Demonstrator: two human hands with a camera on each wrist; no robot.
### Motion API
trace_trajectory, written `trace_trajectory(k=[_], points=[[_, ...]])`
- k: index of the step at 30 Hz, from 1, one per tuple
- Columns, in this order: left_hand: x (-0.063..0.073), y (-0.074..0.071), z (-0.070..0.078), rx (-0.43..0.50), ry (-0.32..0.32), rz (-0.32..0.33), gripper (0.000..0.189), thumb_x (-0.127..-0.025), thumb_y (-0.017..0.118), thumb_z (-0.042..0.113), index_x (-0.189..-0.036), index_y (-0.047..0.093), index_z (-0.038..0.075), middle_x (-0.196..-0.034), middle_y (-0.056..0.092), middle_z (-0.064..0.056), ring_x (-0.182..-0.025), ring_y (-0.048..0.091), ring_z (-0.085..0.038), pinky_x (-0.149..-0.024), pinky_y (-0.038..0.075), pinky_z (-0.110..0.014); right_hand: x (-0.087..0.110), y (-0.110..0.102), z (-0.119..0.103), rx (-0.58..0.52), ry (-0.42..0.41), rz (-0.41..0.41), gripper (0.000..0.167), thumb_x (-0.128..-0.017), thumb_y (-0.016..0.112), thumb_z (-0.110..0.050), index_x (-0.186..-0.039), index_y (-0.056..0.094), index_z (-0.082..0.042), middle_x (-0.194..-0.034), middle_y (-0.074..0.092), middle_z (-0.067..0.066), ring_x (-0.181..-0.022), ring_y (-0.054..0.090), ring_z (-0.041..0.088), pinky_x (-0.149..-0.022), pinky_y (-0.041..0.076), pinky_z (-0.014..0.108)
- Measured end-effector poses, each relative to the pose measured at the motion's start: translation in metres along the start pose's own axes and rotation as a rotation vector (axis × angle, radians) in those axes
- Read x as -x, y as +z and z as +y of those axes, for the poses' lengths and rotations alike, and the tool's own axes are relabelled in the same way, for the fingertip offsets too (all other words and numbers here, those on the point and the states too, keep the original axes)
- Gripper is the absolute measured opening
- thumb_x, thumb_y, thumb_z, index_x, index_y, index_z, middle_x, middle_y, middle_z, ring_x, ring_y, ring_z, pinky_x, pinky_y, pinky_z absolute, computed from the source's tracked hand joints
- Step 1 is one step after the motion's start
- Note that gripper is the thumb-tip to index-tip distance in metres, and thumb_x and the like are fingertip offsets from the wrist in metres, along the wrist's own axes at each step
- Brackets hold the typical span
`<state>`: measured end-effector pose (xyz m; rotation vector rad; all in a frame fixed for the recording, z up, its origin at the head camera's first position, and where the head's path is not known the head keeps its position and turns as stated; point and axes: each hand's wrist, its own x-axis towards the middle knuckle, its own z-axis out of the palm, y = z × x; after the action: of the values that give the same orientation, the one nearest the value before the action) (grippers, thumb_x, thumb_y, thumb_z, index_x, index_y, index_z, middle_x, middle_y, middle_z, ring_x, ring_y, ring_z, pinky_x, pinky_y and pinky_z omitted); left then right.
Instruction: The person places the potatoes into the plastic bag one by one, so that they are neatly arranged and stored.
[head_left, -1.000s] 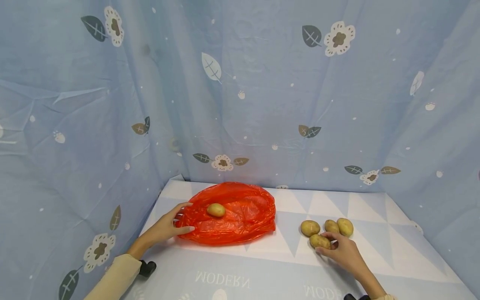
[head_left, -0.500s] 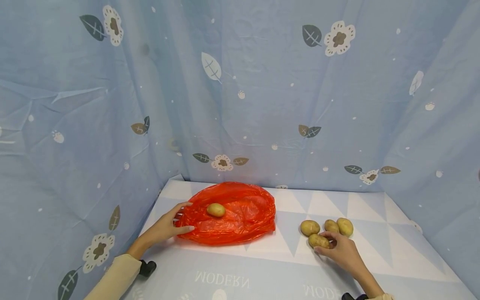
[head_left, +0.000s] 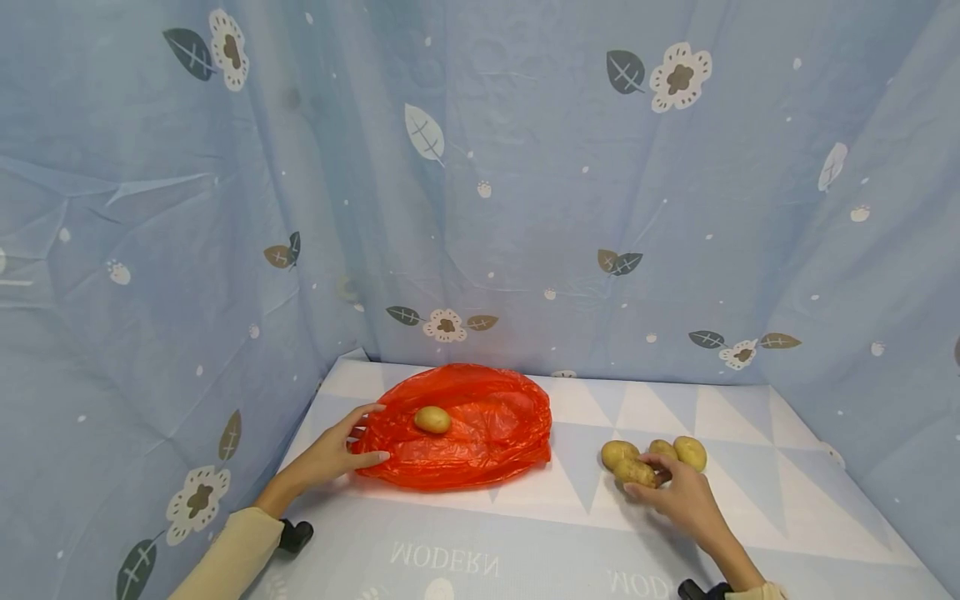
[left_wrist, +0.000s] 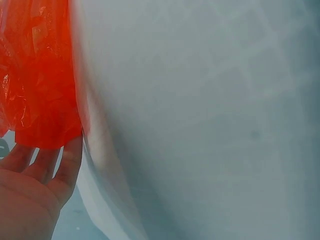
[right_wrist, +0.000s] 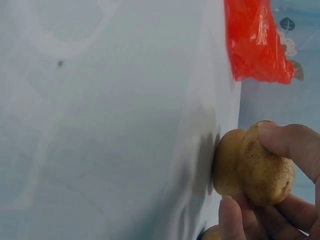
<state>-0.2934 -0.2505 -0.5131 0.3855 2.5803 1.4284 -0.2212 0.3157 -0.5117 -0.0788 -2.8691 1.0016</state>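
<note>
Head view: right hand (head_left: 681,498) pinches a yellow-brown, oval, dark-speckled potato (head_left: 633,473), right side of the counter (head_left: 562,525), partly covering a paler potato (head_left: 617,452) behind; left hand (head_left: 339,447) spread wide at glossy, crinkled red bag (head_left: 487,437); blue floral curtain (head_left: 525,208) beyond

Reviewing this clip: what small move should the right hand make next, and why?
Probably have the right hand carry its pinched potato toward the red plastic bag: a second potato lies in the bag, and the left hand touches the bag's edge.
</note>
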Motion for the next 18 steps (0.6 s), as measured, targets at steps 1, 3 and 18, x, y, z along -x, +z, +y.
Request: trace_trajectory(k=[1,3,18], points=[[0.0,0.0,0.0,0.0,0.0,0.001,0.082,-0.086,0.085,0.034,-0.153,0.04,0.023,-0.138,0.054,-0.012,-0.123,0.053,-0.034,-0.09,0.057,-0.046,0.0,0.0,-0.001,-0.009,-0.004,0.005,0.065,-0.075,0.093,-0.038,-0.123,0.069,-0.001,-0.103,0.072,0.005,-0.085,0.062,0.016,-0.063,0.048,0.025],[-0.001,0.0,0.0,0.001,0.001,0.003,0.082,-0.085,0.085,0.034,-0.153,0.04,0.024,-0.138,0.054,-0.012,-0.123,0.053,-0.034,-0.091,0.057,-0.046,-0.001,0.0,-0.003,-0.025,-0.015,0.011,0.064,-0.075,0.093,-0.038,-0.123,0.069,-0.002,-0.105,0.072,0.006,-0.086,0.062,0.016,-0.065,0.048,0.025],[-0.001,0.001,-0.001,0.015,-0.014,0.008,0.081,-0.087,0.084,0.032,-0.154,0.039,0.023,-0.139,0.053,-0.012,-0.123,0.052,-0.033,-0.092,0.056,-0.048,-0.01,0.004,-0.021,-0.076,-0.116,0.064,0.062,-0.076,0.093,-0.039,-0.122,0.071,-0.005,-0.115,0.071,0.009,-0.088,0.064,0.015,-0.069,0.051,0.024]])
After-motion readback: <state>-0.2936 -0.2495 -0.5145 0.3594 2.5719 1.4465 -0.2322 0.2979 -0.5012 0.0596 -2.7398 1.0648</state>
